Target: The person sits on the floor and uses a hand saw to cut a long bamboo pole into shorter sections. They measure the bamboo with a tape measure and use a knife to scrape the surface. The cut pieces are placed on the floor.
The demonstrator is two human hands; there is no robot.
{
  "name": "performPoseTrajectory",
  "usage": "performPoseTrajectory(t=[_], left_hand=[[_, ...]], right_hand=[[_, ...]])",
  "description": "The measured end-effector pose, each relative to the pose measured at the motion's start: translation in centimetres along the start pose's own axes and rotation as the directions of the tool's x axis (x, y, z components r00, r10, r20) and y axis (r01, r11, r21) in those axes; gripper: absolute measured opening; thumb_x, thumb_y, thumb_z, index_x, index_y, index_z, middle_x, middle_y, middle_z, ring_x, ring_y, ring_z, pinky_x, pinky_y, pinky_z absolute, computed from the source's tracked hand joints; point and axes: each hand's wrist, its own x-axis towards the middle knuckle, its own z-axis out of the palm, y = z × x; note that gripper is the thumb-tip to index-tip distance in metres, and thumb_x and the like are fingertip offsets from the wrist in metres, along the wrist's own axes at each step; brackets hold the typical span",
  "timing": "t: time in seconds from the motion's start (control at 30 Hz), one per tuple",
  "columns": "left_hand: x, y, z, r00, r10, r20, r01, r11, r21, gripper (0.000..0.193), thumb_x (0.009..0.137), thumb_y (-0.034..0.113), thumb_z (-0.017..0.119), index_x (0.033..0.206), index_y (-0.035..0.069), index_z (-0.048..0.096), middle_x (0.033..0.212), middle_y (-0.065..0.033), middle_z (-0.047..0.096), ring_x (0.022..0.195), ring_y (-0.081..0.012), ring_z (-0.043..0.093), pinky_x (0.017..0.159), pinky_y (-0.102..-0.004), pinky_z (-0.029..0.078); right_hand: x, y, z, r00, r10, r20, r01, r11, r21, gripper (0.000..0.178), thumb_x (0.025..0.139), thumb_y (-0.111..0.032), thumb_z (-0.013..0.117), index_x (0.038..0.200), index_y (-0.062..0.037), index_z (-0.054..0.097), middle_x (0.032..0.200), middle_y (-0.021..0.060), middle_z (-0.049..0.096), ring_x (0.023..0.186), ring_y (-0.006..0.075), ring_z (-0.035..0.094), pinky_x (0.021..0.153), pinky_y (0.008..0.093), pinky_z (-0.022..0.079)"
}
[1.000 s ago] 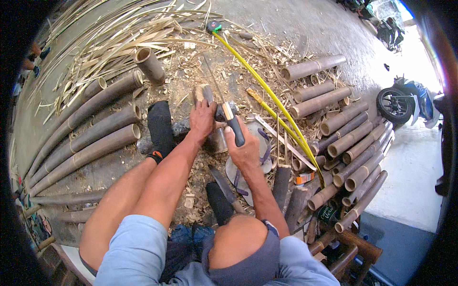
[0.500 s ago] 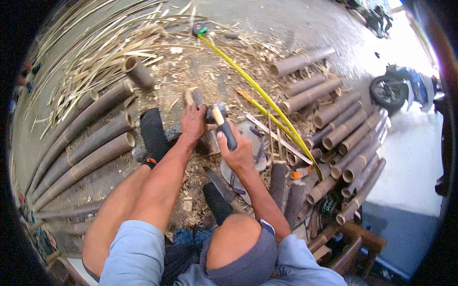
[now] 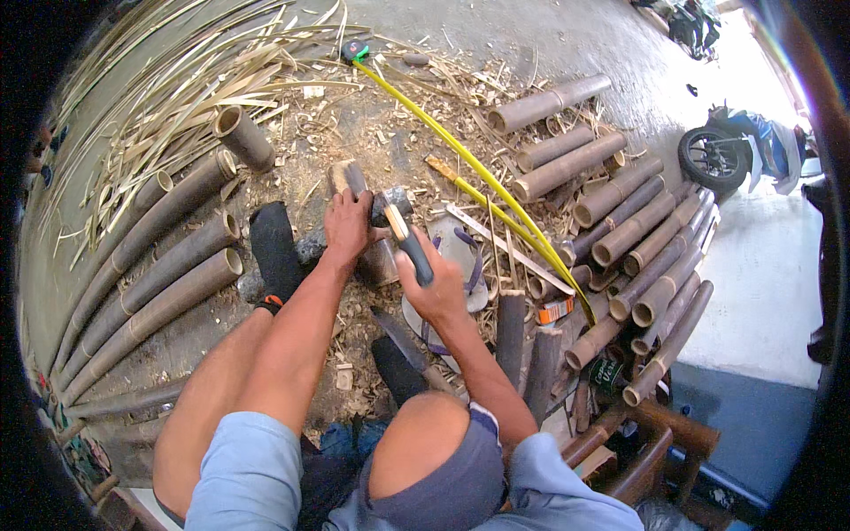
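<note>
My left hand point(image 3: 348, 228) is closed over a short brown bamboo piece point(image 3: 343, 175), whose far end sticks out past the fingers. The piece lies across a dark, grey-speckled log point(image 3: 310, 245). Beside it on the right, my right hand point(image 3: 434, 281), slightly blurred, grips a hand tool point(image 3: 414, 252) with a black grip and a pale neck. Its far end meets a dark grey lump point(image 3: 390, 206), and I cannot make out the working part. A wide blade point(image 3: 398, 338) with a wooden handle lies on the floor between my legs. A flip-flop point(image 3: 469, 265) rests near my right hand.
Long bamboo poles point(image 3: 159, 301) lie at left, with an upright bamboo section point(image 3: 243, 140) beyond. Cut bamboo tubes point(image 3: 637, 226) are stacked at right. A yellow tape measure point(image 3: 460, 150) stretches across the floor. Pale strips point(image 3: 204, 97) pile up at the far left; a motorbike point(image 3: 739, 150) stands far right.
The whole view has shifted slightly. My left hand keeps its hold on the bamboo piece; my right hand still grips the tool, close to the same spot.
</note>
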Motion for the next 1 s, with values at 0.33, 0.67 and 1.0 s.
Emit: performPoseTrajectory(t=[0.33, 0.67, 1.0], left_hand=[[0.1, 0.0, 1.2, 0.998, 0.02, -0.068, -0.02, 1.0, 0.002, 0.073, 0.06, 0.036, 0.093, 0.121, 0.011, 0.063, 0.114, -0.0133, 0.056, 0.112, -0.0348, 0.055, 0.091, -0.0492, 0.047], [0.1, -0.3, 0.8, 0.999, 0.019, -0.033, -0.021, 0.999, -0.05, 0.072, 0.06, 0.045, 0.091, 0.118, 0.012, 0.063, 0.117, -0.0143, 0.056, 0.114, -0.0357, 0.055, 0.087, -0.0504, 0.048], [-0.3, -0.3, 0.2, 1.0, 0.01, 0.0, -0.01, 1.0, -0.018, 0.072, 0.06, 0.038, 0.092, 0.121, 0.014, 0.063, 0.121, -0.0157, 0.057, 0.117, -0.036, 0.055, 0.089, -0.0505, 0.049]], right_hand=[[-4.5, -2.1, -3.7, 0.999, 0.029, -0.016, -0.029, 1.0, 0.003, 0.055, 0.093, -0.03, 0.065, 0.142, -0.0082, 0.054, 0.084, 0.0237, 0.07, 0.068, 0.0407, 0.069, 0.061, 0.0469, 0.055], [-13.5, -2.1, -8.4, 0.995, 0.082, 0.055, -0.081, 0.997, -0.006, 0.06, 0.09, -0.025, 0.069, 0.144, -0.0063, 0.052, 0.096, 0.0208, 0.074, 0.077, 0.0349, 0.075, 0.073, 0.0416, 0.059], [-2.1, -1.4, -1.5, 0.997, 0.076, 0.014, -0.076, 0.996, -0.043, 0.051, 0.092, -0.023, 0.069, 0.136, -0.0012, 0.058, 0.086, 0.0251, 0.069, 0.073, 0.0396, 0.071, 0.066, 0.0411, 0.055]])
